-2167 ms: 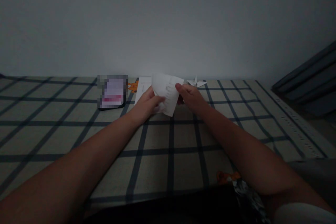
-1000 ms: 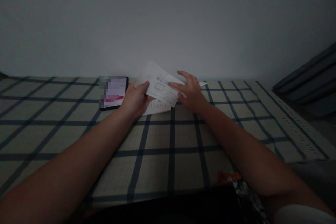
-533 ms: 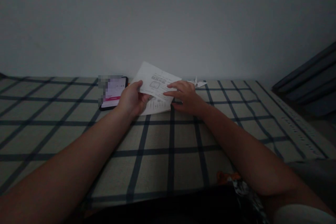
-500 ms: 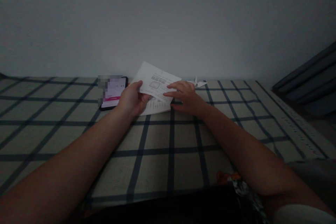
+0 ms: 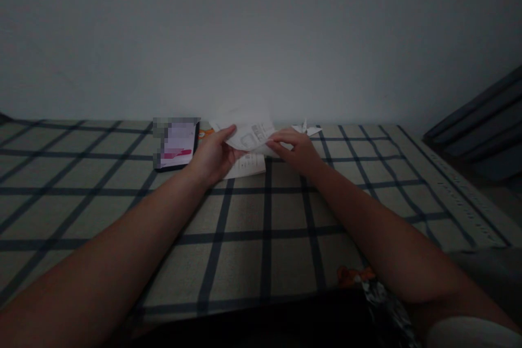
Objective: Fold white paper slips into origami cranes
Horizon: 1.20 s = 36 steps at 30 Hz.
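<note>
Printed white sheet, curved, raised between both hands

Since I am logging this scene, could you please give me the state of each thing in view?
White printed paper sheet: bent, raised
Left hand: gripping the sheet, thumb on top
Right hand: pinching the sheet's right side
White printed paper underneath: lying flat, partly covered
Black-edged rectangular phone: face up, screen lit
White folded-paper figure: folded, one point upright
</note>
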{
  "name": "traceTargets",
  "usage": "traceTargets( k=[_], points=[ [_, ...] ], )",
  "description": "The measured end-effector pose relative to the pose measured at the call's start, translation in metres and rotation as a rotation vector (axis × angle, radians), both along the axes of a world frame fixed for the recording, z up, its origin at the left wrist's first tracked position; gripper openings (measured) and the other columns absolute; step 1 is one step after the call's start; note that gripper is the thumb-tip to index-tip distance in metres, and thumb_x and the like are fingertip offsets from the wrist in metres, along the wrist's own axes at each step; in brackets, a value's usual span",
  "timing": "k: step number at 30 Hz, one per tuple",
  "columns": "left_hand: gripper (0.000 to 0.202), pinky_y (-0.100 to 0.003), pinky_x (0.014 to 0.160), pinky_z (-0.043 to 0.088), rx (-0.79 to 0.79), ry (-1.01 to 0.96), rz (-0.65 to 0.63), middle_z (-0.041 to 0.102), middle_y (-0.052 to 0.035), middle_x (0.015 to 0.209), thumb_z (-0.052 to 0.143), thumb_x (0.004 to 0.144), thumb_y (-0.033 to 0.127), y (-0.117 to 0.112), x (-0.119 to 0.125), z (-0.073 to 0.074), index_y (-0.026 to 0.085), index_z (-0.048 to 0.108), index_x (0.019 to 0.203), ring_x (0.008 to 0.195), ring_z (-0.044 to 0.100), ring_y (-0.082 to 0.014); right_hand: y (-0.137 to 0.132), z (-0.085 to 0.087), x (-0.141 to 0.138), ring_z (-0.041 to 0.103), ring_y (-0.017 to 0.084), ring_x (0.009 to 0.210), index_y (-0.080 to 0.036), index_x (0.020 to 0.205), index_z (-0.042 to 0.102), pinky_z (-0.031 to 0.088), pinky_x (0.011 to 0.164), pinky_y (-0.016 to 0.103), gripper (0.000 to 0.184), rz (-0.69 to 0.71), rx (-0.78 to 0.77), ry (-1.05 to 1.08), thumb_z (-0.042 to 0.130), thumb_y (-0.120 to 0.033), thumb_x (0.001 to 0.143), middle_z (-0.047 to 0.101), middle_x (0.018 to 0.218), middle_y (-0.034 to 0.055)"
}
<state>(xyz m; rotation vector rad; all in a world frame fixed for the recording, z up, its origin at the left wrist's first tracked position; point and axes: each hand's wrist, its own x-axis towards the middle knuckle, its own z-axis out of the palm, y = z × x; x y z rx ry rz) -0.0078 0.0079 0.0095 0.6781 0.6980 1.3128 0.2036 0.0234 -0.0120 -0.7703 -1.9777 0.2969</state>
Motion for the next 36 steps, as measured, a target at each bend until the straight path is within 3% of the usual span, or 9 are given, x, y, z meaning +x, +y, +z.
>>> traceTargets(
  k=[4,7,11,15,17,23,29,36],
  points=[
    [0.027,-0.031,0.073,0.065,0.012,0.046,-0.011,0.074,-0.0145,0.112,0.058,0.093,0.019,-0.001,0.0,-0.003,0.009,0.064,0.118,0.086,0.075,-0.0208,0.004,0.002,0.002,0.063,0.023,0.108,-0.021,0.082,0.077,0.053,0.088,0.038,0.025,-0.139,-0.037,0.209,0.073,-0.046,0.082,0.068,0.114,0.0106],
    [0.028,-0.033,0.074,0.065,0.042,0.083,-0.044,0.074,-0.014,0.115,0.06,0.093,0.025,-0.002,0.001,-0.005,0.012,0.065,0.117,0.086,0.075,-0.0211,0.004,0.004,0.002,0.066,0.021,0.097,-0.02,0.081,0.076,0.055,0.079,0.036,0.025,-0.143,-0.23,0.272,0.075,-0.044,0.078,0.072,0.102,0.0089],
    [0.038,-0.044,0.09,0.062,0.143,0.146,-0.105,0.072,-0.0147,0.124,0.065,0.092,0.041,-0.004,0.002,-0.01,0.016,0.066,0.119,0.107,0.072,-0.0278,0.0,0.006,-0.002,0.066,0.018,0.078,-0.019,0.083,0.074,0.054,0.077,0.035,0.025,-0.166,-0.401,0.329,0.076,-0.043,0.075,0.074,0.084,0.0048],
    [0.041,-0.043,0.095,0.059,0.175,0.29,-0.163,0.075,-0.0132,0.118,0.085,0.074,0.027,-0.007,0.005,-0.015,0.015,0.07,0.11,0.106,0.072,-0.0259,-0.003,0.007,-0.005,0.065,0.017,0.074,-0.018,0.084,0.072,0.054,0.074,0.034,0.027,-0.165,-0.413,0.402,0.076,-0.043,0.074,0.074,0.082,0.005],
    [0.037,-0.04,0.094,0.06,0.151,0.316,-0.137,0.075,-0.0134,0.119,0.086,0.072,0.024,-0.007,0.006,-0.017,0.014,0.072,0.105,0.105,0.073,-0.0252,-0.003,0.007,-0.006,0.065,0.017,0.075,-0.018,0.086,0.072,0.054,0.074,0.033,0.027,-0.131,-0.406,0.403,0.076,-0.042,0.075,0.074,0.084,0.0049],
    [0.043,-0.035,0.08,0.065,0.119,0.283,0.0,0.074,-0.0137,0.119,0.086,0.068,0.017,-0.006,0.008,-0.014,0.014,0.072,0.109,0.096,0.075,-0.0246,0.001,0.004,-0.005,0.067,0.017,0.077,-0.021,0.119,0.063,0.055,0.072,0.031,0.051,0.009,-0.523,0.467,0.076,-0.044,0.075,0.073,0.086,0.0024],
    [0.037,-0.037,0.079,0.066,0.118,0.273,0.077,0.076,-0.0134,0.115,0.083,0.069,0.01,-0.003,0.007,-0.014,0.014,0.073,0.104,0.095,0.075,-0.0258,0.004,0.001,-0.002,0.063,0.015,0.072,-0.018,0.088,0.072,0.054,0.067,0.029,0.032,-0.026,-0.561,0.385,0.074,-0.048,0.077,0.072,0.081,0.0029],
    [0.033,-0.031,0.072,0.066,0.096,0.28,0.029,0.072,-0.0168,0.125,0.081,0.072,0.01,-0.005,0.007,-0.012,0.011,0.072,0.104,0.099,0.074,-0.0258,0.0,0.005,-0.001,0.061,0.014,0.069,-0.018,0.084,0.074,0.05,0.066,0.028,0.03,-0.067,-0.552,0.34,0.074,-0.047,0.078,0.07,0.077,0.0019]
  ],
)
